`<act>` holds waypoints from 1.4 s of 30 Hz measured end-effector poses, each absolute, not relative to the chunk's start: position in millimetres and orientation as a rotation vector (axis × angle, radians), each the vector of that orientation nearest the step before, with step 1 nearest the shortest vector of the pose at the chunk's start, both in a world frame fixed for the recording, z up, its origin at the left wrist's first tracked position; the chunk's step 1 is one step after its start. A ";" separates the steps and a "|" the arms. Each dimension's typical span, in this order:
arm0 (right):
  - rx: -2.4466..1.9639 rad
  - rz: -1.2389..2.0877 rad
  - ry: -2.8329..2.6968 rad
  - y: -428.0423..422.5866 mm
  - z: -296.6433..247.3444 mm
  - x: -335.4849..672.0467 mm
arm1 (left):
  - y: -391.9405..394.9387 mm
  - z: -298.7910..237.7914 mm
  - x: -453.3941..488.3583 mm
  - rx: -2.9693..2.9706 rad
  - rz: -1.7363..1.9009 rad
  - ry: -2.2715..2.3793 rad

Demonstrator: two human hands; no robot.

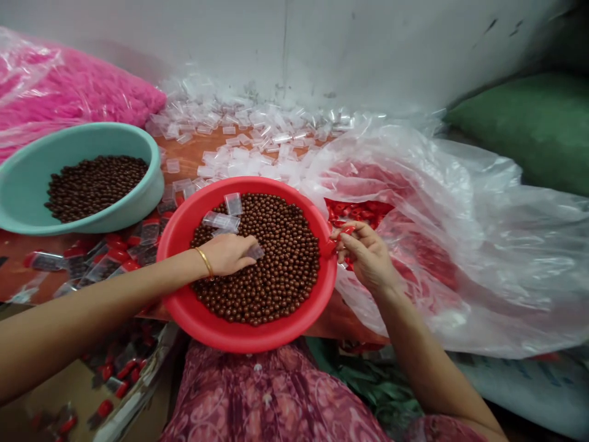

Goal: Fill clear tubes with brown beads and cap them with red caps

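A red basin (172, 245) in front of me holds many small round brown balls (276, 264). Inside it, my left hand (227, 253) grips a small clear plastic box (254, 250), its fingers closed round it just over the balls. More clear boxes (221, 221) lie on the balls behind that hand. At the basin's right rim, my right hand (365, 252) pinches a small red plastic cap (347, 230). Beyond it, a clear plastic bag (414, 184) gapes, with many red caps (363, 212) showing in its mouth.
A teal basin (154, 172) with brown pieces stands at the left. Many clear boxes (257, 135) are strewn along the wall. Red-capped boxes (110, 261) lie left of the red basin, and more fill a carton (138, 393) below. A pink-filled bag (83, 86) sits at the back left.
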State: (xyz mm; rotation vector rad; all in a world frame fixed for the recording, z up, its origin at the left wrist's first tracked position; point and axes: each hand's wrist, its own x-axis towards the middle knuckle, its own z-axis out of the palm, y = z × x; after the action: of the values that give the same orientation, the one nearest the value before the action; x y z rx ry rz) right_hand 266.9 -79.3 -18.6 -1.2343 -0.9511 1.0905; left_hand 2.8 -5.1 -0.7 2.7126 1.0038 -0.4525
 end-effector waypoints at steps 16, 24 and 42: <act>-1.726 0.477 -1.656 -96.2 -30.3 285.5 | 15.7 -27.4 54.8 1.914 -0.138 1.386; -1.550 0.499 -1.610 -95.4 -13.3 256.6 | 0.9 -13.3 26.6 1.456 0.487 1.011; -1.356 0.695 -1.808 -61.4 2.3 196.8 | -18.7 -15.3 26.1 1.176 0.536 0.666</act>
State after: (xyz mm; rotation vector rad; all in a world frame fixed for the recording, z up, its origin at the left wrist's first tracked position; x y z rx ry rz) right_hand 196.8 -61.4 2.3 -1.3562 -1.8083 0.6946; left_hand 26.1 -18.7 -15.3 1.1755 0.6659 0.5358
